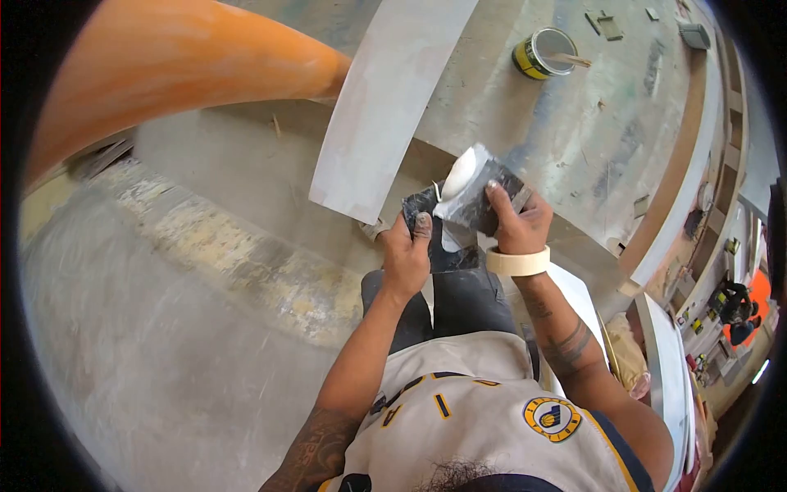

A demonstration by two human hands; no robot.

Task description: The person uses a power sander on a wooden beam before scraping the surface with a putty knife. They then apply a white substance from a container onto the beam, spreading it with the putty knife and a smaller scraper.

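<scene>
My left hand [409, 250] is closed on a dark, smeared plate [453, 259] in front of my knees, its thumb on top. In my right hand [522, 220] is a flat spreader [478, 197] with a dark, stained face, tilted over the plate. A lump of white paste [459, 174] sits along the spreader's upper left edge. Some paste also shows on the plate below. A roll of pale tape [518, 263] circles my right wrist.
A long whitish panel [385, 107] extends away just ahead of my hands. An orange curved piece [197, 57] lies at upper left. An open can [544, 54] with a stick stands on the stained surface [590, 123]. Curved wooden framing [684, 164] runs along the right; a person [740, 314] is far right.
</scene>
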